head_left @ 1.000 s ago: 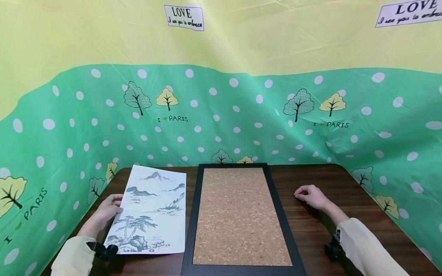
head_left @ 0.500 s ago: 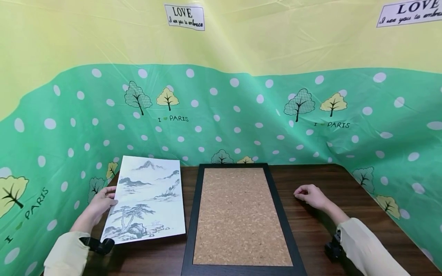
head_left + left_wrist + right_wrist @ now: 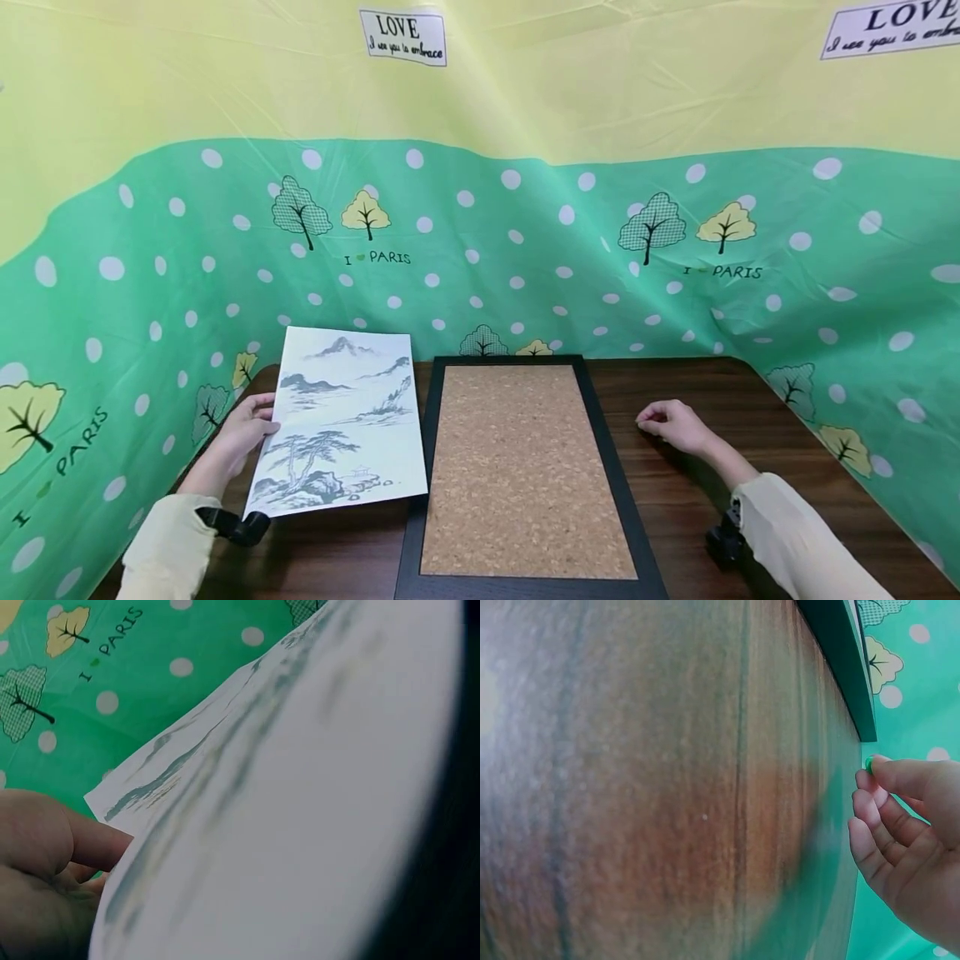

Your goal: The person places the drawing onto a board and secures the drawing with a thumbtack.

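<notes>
Left sleeve [image 3: 167, 546] and right sleeve [image 3: 806, 533] are plain cream cloth, loose and creased, ending near the wrist. Left camera [image 3: 253, 528] is black and rounded, on a black band [image 3: 213, 519]; right camera [image 3: 724, 542] is black and blocky. Left hand [image 3: 243, 429] and right hand [image 3: 678, 425] are bare.

Head: above the cork board [image 3: 528, 475] at its near end, facing forward and down, the farthest off, taking in the curtain [image 3: 450, 225] behind the board.
Left wrist camera [image 3: 232, 525]: I see it left of the board, nearly against the printed sheet [image 3: 300, 795], peering along it toward the curtain.
Right wrist camera [image 3: 724, 540]: right of the board, low and close over the tabletop [image 3: 652, 795], its picture turned sideways, facing the curtain.
Printed sheet and left hand [image 3: 243, 429]: shared by head and left wrist, much larger in the latter.
Right hand [image 3: 678, 427] and the board's far right corner: shared by head and right wrist.
</notes>
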`<move>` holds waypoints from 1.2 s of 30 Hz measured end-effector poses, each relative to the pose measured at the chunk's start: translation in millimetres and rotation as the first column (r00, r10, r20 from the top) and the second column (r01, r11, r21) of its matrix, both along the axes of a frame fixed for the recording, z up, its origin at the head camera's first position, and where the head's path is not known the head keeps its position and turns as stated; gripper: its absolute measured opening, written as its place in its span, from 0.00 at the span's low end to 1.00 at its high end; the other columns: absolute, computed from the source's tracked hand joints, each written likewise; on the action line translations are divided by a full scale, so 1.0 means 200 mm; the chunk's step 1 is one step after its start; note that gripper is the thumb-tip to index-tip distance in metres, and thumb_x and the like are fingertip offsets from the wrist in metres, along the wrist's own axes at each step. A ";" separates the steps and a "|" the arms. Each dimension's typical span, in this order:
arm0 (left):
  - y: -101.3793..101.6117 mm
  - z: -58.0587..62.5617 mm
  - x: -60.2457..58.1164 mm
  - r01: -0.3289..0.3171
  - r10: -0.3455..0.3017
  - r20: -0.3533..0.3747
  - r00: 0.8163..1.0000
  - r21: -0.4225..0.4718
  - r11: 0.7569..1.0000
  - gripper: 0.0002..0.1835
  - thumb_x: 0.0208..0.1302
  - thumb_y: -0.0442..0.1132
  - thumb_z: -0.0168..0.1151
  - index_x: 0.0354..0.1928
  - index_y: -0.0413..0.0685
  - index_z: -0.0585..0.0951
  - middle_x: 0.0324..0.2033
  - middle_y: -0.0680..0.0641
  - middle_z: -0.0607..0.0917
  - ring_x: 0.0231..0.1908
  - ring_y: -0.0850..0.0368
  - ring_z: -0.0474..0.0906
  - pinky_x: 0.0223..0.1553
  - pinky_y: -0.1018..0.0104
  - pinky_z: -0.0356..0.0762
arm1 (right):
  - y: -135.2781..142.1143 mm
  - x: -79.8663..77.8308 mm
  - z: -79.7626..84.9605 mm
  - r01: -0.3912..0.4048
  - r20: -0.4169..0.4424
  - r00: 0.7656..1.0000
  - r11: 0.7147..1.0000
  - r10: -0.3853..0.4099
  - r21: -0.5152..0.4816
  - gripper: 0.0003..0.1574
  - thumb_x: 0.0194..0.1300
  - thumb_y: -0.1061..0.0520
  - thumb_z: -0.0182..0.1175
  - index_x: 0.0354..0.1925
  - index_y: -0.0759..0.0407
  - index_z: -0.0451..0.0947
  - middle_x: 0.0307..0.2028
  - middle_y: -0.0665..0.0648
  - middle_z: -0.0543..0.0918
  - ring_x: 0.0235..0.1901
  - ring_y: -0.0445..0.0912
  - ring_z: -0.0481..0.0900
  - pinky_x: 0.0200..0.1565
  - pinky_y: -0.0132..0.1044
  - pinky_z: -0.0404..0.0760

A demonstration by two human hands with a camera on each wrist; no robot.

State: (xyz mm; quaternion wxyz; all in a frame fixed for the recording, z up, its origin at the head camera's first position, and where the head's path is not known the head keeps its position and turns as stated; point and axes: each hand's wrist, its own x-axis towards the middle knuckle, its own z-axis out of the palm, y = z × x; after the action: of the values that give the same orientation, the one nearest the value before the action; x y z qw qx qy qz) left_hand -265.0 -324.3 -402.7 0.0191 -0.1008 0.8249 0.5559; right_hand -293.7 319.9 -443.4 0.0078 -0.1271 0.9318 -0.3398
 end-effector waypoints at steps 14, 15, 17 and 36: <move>0.34 0.03 0.01 -0.006 0.008 -0.038 0.999 0.046 0.999 0.29 0.59 0.22 0.45 0.63 0.34 0.55 0.45 0.35 0.73 0.33 0.55 0.75 0.33 0.66 0.73 | -0.02 0.01 0.00 -0.028 0.001 1.000 0.999 0.028 -0.016 0.06 0.60 0.65 0.55 0.34 0.67 0.78 0.27 0.56 0.78 0.26 0.46 0.71 0.25 0.34 0.73; 0.37 0.04 0.02 -0.011 0.013 -0.042 0.999 0.051 0.999 0.28 0.58 0.21 0.45 0.63 0.34 0.56 0.45 0.35 0.73 0.33 0.56 0.75 0.33 0.67 0.72 | -0.02 0.01 0.00 -0.027 0.000 1.000 0.999 0.027 -0.019 0.06 0.60 0.65 0.55 0.34 0.67 0.78 0.27 0.56 0.78 0.26 0.46 0.71 0.25 0.34 0.73; 0.42 0.05 0.03 -0.011 0.014 -0.044 0.999 0.065 0.998 0.28 0.58 0.20 0.45 0.63 0.33 0.56 0.45 0.34 0.73 0.33 0.57 0.74 0.33 0.68 0.72 | -0.02 0.01 0.00 -0.022 0.000 1.000 0.999 0.022 -0.026 0.06 0.59 0.65 0.56 0.34 0.67 0.78 0.27 0.56 0.78 0.25 0.45 0.71 0.25 0.33 0.73; 0.89 -0.02 0.06 0.045 -0.029 -0.112 0.993 0.139 0.989 0.27 0.53 0.17 0.46 0.57 0.35 0.65 0.42 0.35 0.74 0.38 0.48 0.73 0.35 0.65 0.72 | -0.08 0.02 0.03 -0.066 -0.018 0.998 0.997 0.065 -0.035 0.06 0.61 0.64 0.55 0.35 0.66 0.78 0.29 0.57 0.78 0.26 0.45 0.71 0.26 0.34 0.73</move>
State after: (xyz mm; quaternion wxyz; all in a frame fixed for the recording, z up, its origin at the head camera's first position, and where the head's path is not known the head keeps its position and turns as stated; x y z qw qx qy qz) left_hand -253.0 -145.6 -407.1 -0.0088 -0.0533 0.7849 0.6173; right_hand -289.0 303.4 -437.5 0.0091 -0.1606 0.9210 -0.3547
